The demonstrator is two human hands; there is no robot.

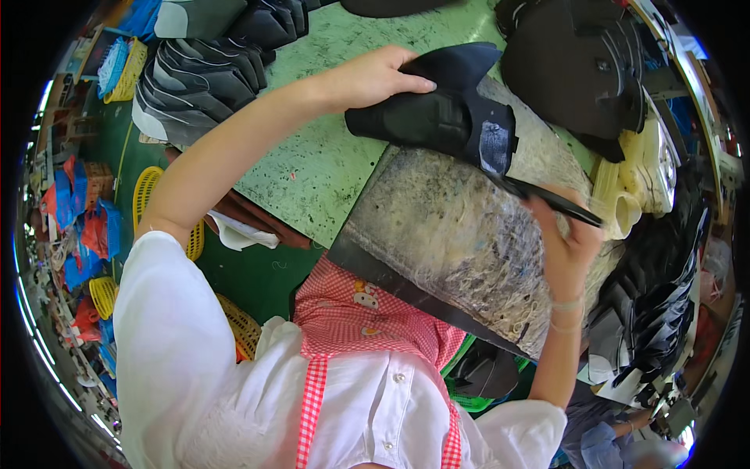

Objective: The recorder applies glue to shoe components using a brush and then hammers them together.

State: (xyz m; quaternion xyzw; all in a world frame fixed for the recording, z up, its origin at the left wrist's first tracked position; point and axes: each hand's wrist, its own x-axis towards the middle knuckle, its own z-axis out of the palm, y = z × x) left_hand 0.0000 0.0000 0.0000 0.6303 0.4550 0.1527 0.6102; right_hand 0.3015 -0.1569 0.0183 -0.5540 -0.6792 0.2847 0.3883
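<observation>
My left hand (383, 76) grips a black shoe upper (441, 117) by its far left part, thumb on top. The upper lies over a worn board (437, 227) caked with dried, pale residue. A wet-looking whitish smear covers the upper's right end. My right hand (569, 238), slightly blurred, is closed round a black-handled brush (556, 203). The brush's tip is at the lower edge of the smeared end; its bristles are hard to make out.
Stacked black and grey shoe pieces (199, 82) lie at the far left of the green table (305, 187). More dark pieces (574, 66) are piled at the far right. A cream plastic container (644, 184) stands right of the board. Another person (598, 438) is at lower right.
</observation>
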